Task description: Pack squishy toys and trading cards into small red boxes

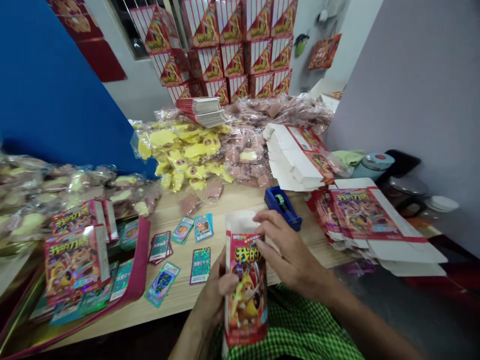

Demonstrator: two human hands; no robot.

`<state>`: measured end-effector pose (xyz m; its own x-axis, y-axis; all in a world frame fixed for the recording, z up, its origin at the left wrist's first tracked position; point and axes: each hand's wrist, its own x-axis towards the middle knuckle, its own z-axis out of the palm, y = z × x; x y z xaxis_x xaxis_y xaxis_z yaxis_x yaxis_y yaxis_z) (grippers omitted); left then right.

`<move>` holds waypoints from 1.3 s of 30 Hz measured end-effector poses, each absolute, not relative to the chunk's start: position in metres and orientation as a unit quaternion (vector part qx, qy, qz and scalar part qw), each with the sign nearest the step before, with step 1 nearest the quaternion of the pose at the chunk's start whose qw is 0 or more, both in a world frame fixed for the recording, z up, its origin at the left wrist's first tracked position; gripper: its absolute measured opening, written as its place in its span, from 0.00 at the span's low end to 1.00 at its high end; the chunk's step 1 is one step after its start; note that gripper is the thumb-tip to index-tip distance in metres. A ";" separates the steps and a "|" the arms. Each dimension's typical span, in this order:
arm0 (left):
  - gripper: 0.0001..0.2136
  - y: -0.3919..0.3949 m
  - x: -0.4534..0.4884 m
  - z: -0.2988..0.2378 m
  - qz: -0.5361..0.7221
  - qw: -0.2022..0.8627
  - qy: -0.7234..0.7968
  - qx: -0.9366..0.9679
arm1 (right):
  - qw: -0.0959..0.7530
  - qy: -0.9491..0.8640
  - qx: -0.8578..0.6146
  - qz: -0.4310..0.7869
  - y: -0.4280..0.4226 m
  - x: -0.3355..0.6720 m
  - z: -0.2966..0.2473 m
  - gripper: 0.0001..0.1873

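Note:
A red printed cardboard box with a cartoon animal on its front stands upright near my lap, its white top flap raised. My left hand grips the box from the left, thumb across the front. At the upper right edge, my right hand has its curled fingers on the box beside the flap. To the left on the table lie a green card, a blue-green card and small piles of cards. Just beyond my right hand is a blue tape dispenser.
At left, a magenta-and-gold tray holds cards and printed packs. Bagged yellow toys and pink toys are heaped behind. Flattened boxes lie at right, near a light-blue lidded cup. Stacked red cartons rise at the back.

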<state>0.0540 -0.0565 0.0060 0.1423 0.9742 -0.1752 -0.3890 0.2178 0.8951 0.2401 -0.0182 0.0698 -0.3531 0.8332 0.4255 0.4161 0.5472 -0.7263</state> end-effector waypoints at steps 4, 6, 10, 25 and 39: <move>0.32 -0.049 0.055 0.019 0.525 0.697 0.420 0.251 | 0.420 -0.684 -0.408 0.435 -0.010 0.249 0.049 0.21; 0.29 -0.045 0.058 0.024 0.526 0.695 0.428 0.236 | 0.403 -0.624 -0.375 0.554 -0.010 0.245 0.039 0.19; 0.25 -0.039 0.065 0.021 0.525 0.681 0.445 0.248 | 0.452 -0.501 -0.415 0.611 -0.011 0.234 0.024 0.17; 0.20 -0.070 0.071 -0.028 0.557 0.371 0.589 0.453 | 0.389 -0.630 -0.440 0.508 -0.024 0.249 0.001 0.13; 0.18 -0.084 0.029 -0.001 0.547 0.559 0.526 0.334 | 0.339 -0.770 -0.339 0.421 -0.030 0.256 0.034 0.06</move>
